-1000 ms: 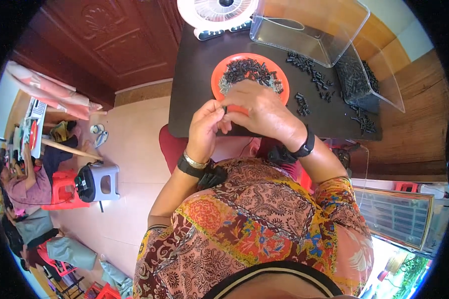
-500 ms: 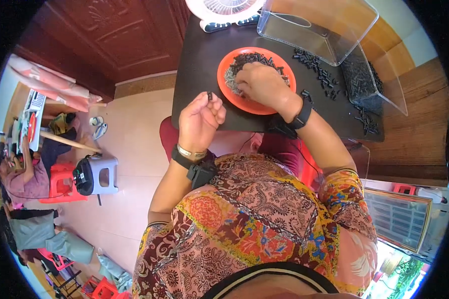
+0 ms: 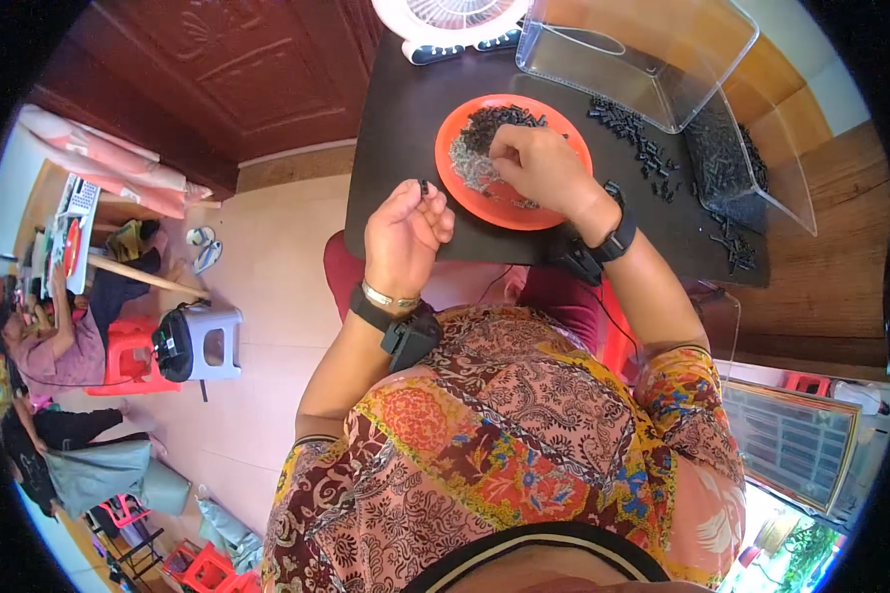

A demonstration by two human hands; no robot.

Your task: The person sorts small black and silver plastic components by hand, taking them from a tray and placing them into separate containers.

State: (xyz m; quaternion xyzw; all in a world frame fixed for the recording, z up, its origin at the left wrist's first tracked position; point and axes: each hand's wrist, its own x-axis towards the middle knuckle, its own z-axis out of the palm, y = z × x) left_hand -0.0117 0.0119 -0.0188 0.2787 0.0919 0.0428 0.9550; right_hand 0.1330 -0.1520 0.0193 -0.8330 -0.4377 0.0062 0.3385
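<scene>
My left hand [image 3: 408, 232] is raised palm up at the table's near left edge. Its thumb and fingertips pinch a small black tube-like piece [image 3: 425, 188]. My right hand [image 3: 546, 170] hangs over the orange-red plate [image 3: 447, 158], fingers drawn together; whatever they hold, if anything, is hidden. On the plate lie a heap of small black pieces [image 3: 483, 128] at the far side and a patch of small silvery grey parts [image 3: 473, 170] at the left. Both wrists wear dark bands.
Loose black tubes [image 3: 643, 146] are scattered right of the plate on the dark table [image 3: 391, 128]. A clear bin [image 3: 727, 168] holds more. Behind stand another clear box [image 3: 603, 74] and a white fan [image 3: 452, 20]. A person [image 3: 54, 346] sits at far left.
My right hand has drawn back slightly to the right and lifted off the plate's parts, uncovering more grey pieces. The left hand stays nearly in place, still pinching the black piece.
</scene>
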